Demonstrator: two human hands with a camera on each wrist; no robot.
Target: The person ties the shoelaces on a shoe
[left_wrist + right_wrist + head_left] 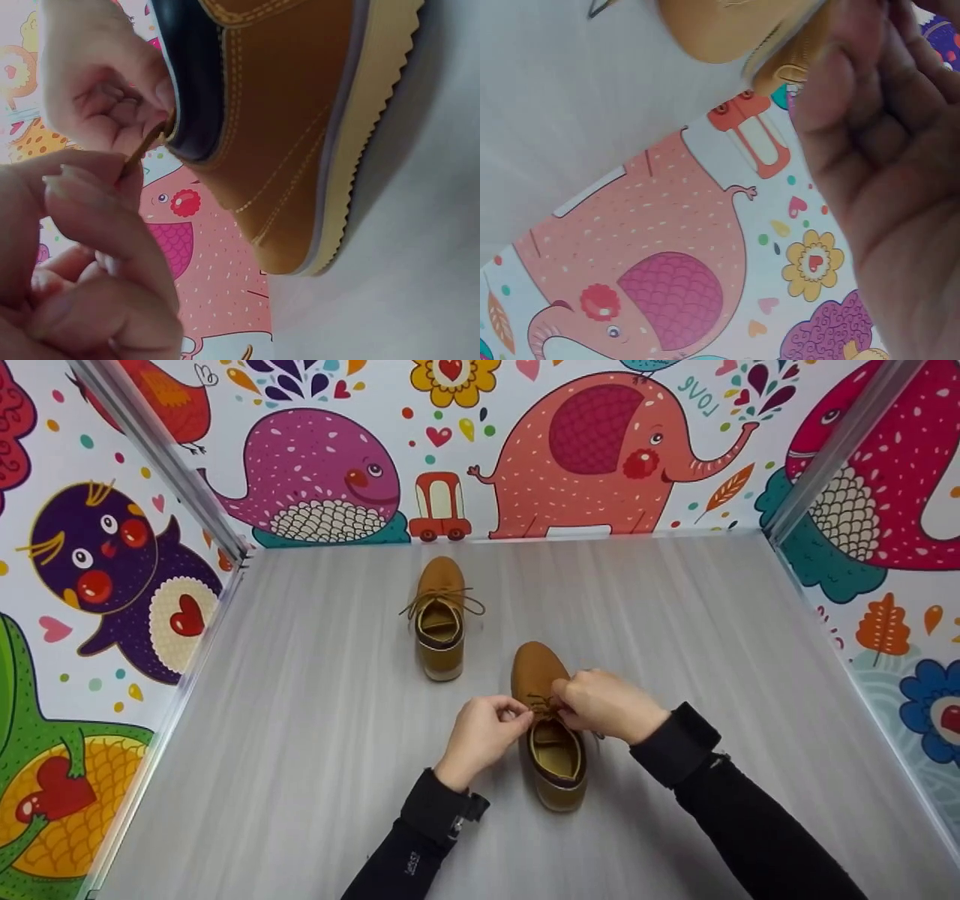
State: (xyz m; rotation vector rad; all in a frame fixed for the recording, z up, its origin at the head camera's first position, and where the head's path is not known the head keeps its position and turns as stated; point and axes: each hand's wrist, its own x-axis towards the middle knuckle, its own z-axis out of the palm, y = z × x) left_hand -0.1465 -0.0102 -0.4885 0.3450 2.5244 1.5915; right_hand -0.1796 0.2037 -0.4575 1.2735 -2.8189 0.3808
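A tan lace-up shoe [534, 666] stands on the floor between both hands, its toe pointing away. My left hand [481, 735] is at the left side of its lacing and pinches a brown shoelace [144, 151] between thumb and finger. From there the lace runs to the fingertips of my right hand [609, 705], which hold it close to the shoe's dark padded collar [196, 97]. In the right wrist view the right hand's curled fingers [832, 82] cover part of the shoe. The knot area is mostly hidden by the fingers.
A matching shoe [441, 577], its lace tied in a bow, stands farther off to the left. Around the grey wood-look floor [322, 697] rise low panels with cartoon animals, including an elephant [585, 465]. Metal corner posts [832, 457] join the panels.
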